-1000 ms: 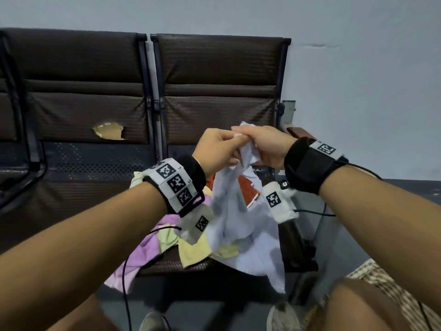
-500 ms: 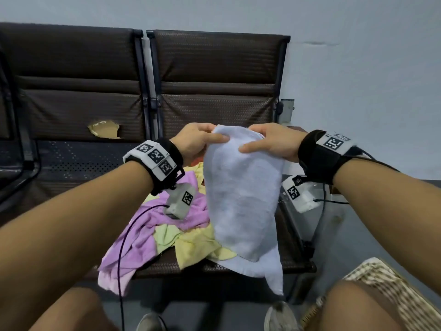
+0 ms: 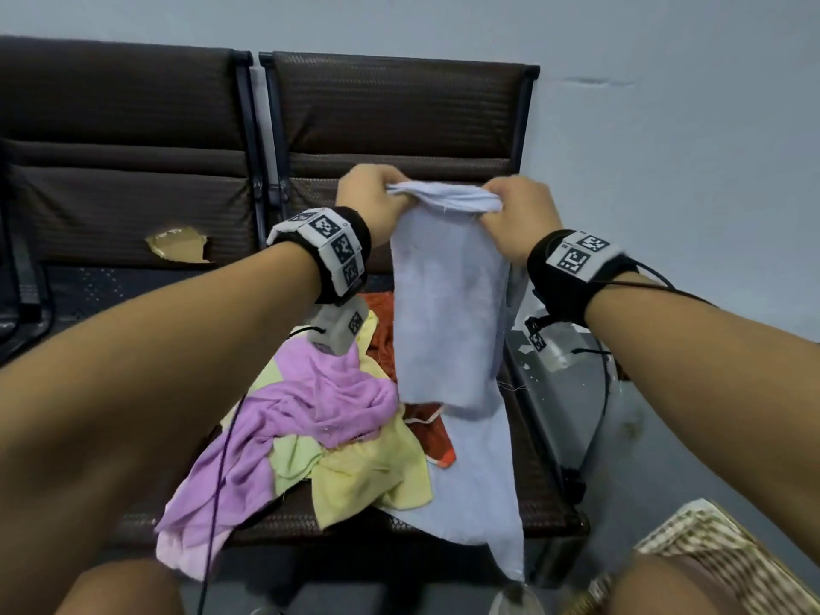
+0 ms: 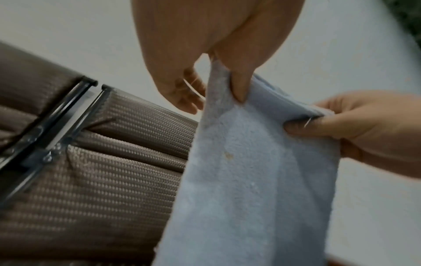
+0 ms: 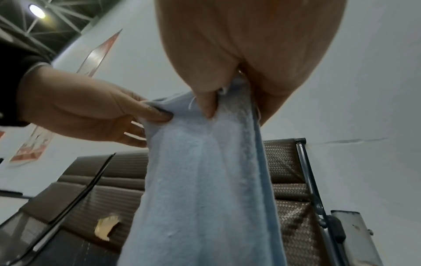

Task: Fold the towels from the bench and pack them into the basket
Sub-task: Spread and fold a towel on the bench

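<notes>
A pale blue towel (image 3: 448,304) hangs doubled over in the air above the bench seat (image 3: 541,472). My left hand (image 3: 370,197) pinches its top left corner and my right hand (image 3: 514,215) pinches its top right corner. The left wrist view shows the towel (image 4: 250,180) gripped between thumb and fingers of my left hand (image 4: 218,72), with the right hand (image 4: 341,122) holding the other side. The right wrist view has the towel (image 5: 205,180) hanging down from my right hand (image 5: 227,90). A woven basket (image 3: 710,552) sits at the lower right, partly hidden by my knee.
A heap of loose towels lies on the seat: purple (image 3: 284,419), yellow (image 3: 368,472), red-orange (image 3: 426,432) and another pale blue one (image 3: 479,503) hanging over the front edge. The brown bench backrest (image 3: 390,113) stands against a grey wall. The left seat has a torn patch (image 3: 179,244).
The bunched towel was spread out, then my hands rose and turned knuckles-up, drawing the top edge taut so it hangs as a narrower doubled strip.
</notes>
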`<action>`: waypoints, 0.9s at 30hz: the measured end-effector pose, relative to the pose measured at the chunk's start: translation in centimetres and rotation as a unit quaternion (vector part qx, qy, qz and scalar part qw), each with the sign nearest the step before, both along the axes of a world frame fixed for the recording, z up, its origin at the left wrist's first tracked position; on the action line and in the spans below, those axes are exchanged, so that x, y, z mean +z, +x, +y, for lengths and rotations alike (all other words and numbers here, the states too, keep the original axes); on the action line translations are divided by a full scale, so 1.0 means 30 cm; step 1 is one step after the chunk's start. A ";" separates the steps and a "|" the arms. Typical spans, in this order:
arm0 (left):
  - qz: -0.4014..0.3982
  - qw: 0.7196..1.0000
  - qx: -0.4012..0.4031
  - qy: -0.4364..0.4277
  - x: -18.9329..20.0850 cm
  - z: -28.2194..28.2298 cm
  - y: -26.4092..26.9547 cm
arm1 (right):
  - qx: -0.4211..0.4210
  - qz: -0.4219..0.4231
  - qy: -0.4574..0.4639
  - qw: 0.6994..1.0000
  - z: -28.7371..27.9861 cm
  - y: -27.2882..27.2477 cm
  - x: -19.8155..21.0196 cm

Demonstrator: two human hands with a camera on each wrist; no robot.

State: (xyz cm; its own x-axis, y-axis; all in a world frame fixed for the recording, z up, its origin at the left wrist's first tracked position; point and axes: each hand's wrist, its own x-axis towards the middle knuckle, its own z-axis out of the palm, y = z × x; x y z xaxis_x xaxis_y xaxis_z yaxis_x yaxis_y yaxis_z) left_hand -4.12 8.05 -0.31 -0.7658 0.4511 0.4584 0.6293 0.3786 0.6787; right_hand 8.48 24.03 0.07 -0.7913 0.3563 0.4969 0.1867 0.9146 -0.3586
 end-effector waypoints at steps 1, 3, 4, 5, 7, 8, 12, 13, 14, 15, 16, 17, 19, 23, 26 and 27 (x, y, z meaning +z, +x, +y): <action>0.003 0.999 0.004 0.038 0.010 0.006 -0.004 | -0.004 0.029 0.001 1.000 0.009 -0.010 0.008; -0.005 0.995 -0.017 0.094 0.013 0.002 -0.007 | -0.005 0.062 -0.027 0.998 0.021 -0.015 0.014; -0.014 0.992 -0.043 0.114 0.000 -0.009 0.000 | 0.000 0.064 -0.048 0.997 0.024 -0.008 0.006; -0.023 0.989 -0.067 0.126 -0.020 -0.024 0.010 | 0.011 0.057 -0.068 0.996 0.024 0.005 -0.010; -0.041 0.988 -0.098 0.115 -0.085 -0.060 0.033 | 0.043 0.007 -0.102 0.994 0.018 0.043 -0.065; -0.060 0.988 -0.109 0.090 -0.127 -0.083 0.050 | 0.058 -0.036 -0.117 0.991 0.010 0.067 -0.100; -0.210 0.959 -0.182 -0.063 -0.339 -0.188 0.144 | 0.121 -0.235 -0.155 0.952 -0.032 0.169 -0.281; -0.258 0.939 -0.207 -0.094 -0.389 -0.212 0.175 | 0.132 -0.287 -0.160 0.935 -0.040 0.193 -0.329; -0.305 0.916 -0.230 -0.120 -0.435 -0.233 0.203 | 0.138 -0.341 -0.163 0.915 -0.044 0.215 -0.375; -0.350 0.890 -0.254 -0.143 -0.480 -0.251 0.229 | 0.143 -0.393 -0.176 0.891 -0.047 0.234 -0.421; -0.388 0.865 -0.271 -0.167 -0.516 -0.267 0.256 | 0.149 -0.436 -0.198 0.865 -0.051 0.250 -0.468; -0.413 0.844 -0.283 -0.193 -0.546 -0.278 0.276 | 0.153 -0.470 -0.216 0.842 -0.053 0.263 -0.510; -0.441 0.818 -0.282 -0.238 -0.599 -0.284 0.294 | 0.154 -0.513 -0.233 0.812 -0.050 0.277 -0.577; -0.435 0.850 -0.196 -0.225 -0.663 -0.233 0.262 | 0.100 -0.476 -0.293 0.823 -0.028 0.254 -0.653; -0.350 0.921 -0.087 -0.150 -0.709 -0.158 0.202 | 0.036 -0.345 -0.315 0.883 -0.005 0.198 -0.696; -0.328 0.935 -0.054 -0.125 -0.725 -0.134 0.181 | 0.019 -0.296 -0.318 0.900 0.004 0.176 -0.708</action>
